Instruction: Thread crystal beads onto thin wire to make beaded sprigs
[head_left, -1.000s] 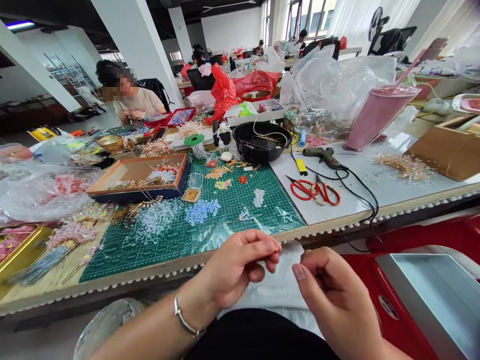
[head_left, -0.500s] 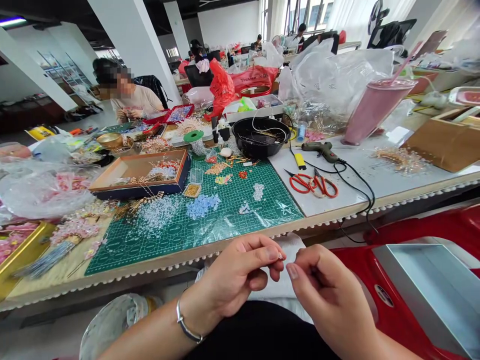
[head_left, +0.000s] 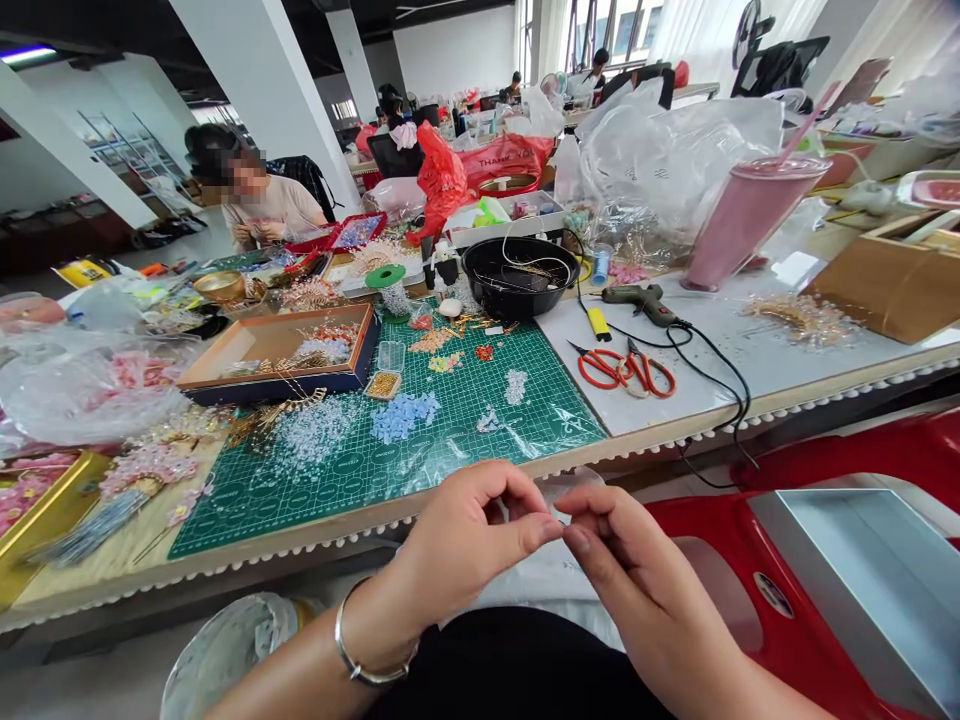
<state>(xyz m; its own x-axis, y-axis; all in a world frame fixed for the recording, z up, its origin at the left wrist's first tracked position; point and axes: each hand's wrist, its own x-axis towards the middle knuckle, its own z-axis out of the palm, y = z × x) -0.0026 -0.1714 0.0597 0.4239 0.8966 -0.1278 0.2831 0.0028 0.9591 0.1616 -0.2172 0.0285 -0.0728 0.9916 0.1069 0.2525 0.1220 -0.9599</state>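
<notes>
My left hand (head_left: 484, 535), with a silver bangle at its wrist, is closed in a pinch in front of the table edge. My right hand (head_left: 634, 570) pinches too, and the fingertips of both hands meet. Whatever sits between them is too small and hidden to make out. Beyond the hands lies a green cutting mat (head_left: 465, 455). On it are blue petal-like pieces (head_left: 405, 415), a spread of clear beads (head_left: 311, 435), a small box of gold beads (head_left: 383, 385) and a little heap of clear pieces (head_left: 516, 387).
Red-handled scissors (head_left: 626, 370) and a glue gun (head_left: 643, 300) with a trailing cord lie right of the mat. A black bowl (head_left: 517, 285) and an open box (head_left: 281, 350) stand behind. A pink drink cup (head_left: 750, 225) stands at right. A co-worker (head_left: 262, 200) sits across, left.
My hands have come together, fingertips now touching where a gap was before. My left hand has turned so its back faces up more, hiding the small whitish piece seen in its pinch.
</notes>
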